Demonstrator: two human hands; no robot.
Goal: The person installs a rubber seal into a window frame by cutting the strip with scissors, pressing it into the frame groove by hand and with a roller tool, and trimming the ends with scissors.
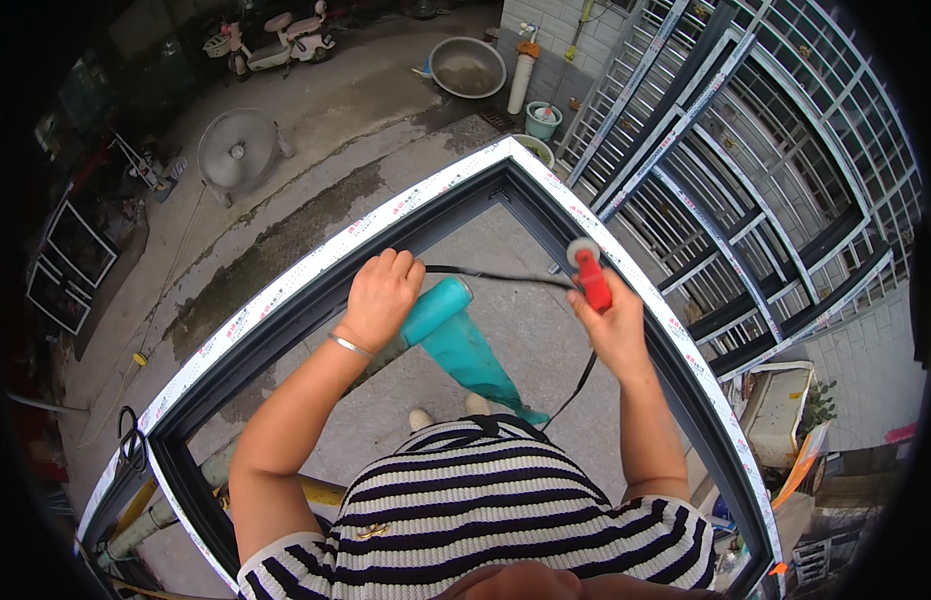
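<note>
A large window frame [414, 203], dark inside and covered with white printed film on its faces, lies around me at waist height. My left hand [384, 292] is closed at the frame's far left side, pinching a thin black sealing strip [496, 274]. From there the strip runs slackly across to my right hand [616, 325], and a length of it hangs down toward the ground. In my right hand is a red-handled roller [592, 278] with a pale round wheel, held at the inner edge of the frame's right side. The left fingertips are partly hidden.
Below the opening lies a teal roll of sheeting [441, 312] with a loose end. Black scissors [133, 440] rest on the left corner. Metal frames and grilles [726, 170] lean at right. A fan [238, 152], basin [468, 68] and scooter [286, 40] stand beyond.
</note>
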